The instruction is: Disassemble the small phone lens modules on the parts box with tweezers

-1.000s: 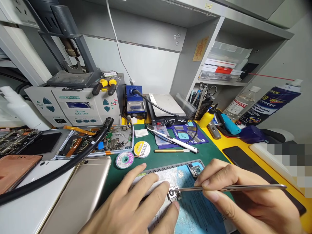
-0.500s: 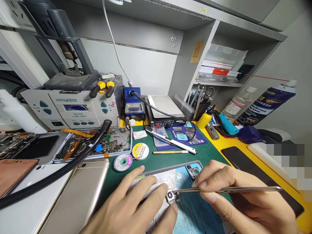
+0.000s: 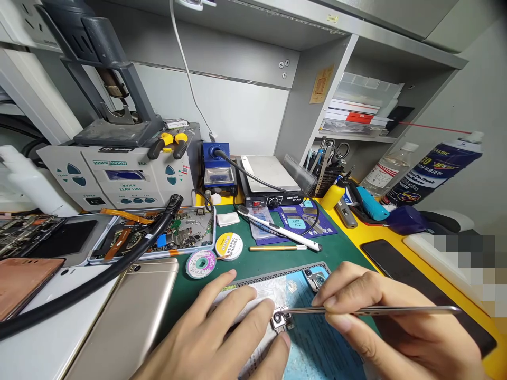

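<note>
Camera module [image 3: 279, 319] on the blue-and-white mat [image 3: 312, 338], tweezer tips at it. Right hand [image 3: 368, 311] clamped on the tweezers [image 3: 400, 310]. Left hand [image 3: 222, 332] spread, fingertips around the module, partly blocking it and the mat. Second camera part [image 3: 316, 278] near right fingers. Solder wick spool [image 3: 201, 264], gold pen [image 3: 277, 248] beyond.

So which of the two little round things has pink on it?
The spool closer to the left hand, with a hole in its middle. The other one, the disc behind it, is yellow and white with no hole showing.
</note>
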The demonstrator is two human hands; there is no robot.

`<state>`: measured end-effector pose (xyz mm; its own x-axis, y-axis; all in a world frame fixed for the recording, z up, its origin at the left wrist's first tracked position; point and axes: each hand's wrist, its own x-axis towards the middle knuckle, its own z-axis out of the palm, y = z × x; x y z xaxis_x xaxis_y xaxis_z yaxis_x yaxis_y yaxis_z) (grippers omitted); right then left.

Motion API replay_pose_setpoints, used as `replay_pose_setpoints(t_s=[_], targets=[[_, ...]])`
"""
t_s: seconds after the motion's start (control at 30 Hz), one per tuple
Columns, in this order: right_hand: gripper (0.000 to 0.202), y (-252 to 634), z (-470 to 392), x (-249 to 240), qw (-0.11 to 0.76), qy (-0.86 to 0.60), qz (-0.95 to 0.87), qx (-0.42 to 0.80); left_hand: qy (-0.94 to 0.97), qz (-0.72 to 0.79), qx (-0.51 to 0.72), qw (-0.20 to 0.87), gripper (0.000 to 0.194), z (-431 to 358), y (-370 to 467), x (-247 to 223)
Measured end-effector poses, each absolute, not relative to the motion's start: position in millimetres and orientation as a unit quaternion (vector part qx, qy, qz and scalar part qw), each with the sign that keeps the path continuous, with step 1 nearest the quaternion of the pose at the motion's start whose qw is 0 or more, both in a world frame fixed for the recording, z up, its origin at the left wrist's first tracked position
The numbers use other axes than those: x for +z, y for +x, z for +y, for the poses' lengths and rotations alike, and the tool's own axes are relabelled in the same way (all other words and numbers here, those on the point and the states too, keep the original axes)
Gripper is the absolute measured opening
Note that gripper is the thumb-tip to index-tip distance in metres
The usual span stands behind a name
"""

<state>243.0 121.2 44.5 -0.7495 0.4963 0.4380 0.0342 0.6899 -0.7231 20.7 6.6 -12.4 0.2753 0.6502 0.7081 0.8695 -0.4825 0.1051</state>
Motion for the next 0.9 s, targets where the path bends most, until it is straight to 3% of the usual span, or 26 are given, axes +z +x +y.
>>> replay_pose_setpoints(t_s=[0.9], targets=[[0.021, 235.6, 117.2, 45.5, 0.346, -0.185, -0.851, 0.348, -0.743, -0.52, -0.393, 0.149, 0.017, 9.9, 27.1, -9.1]])
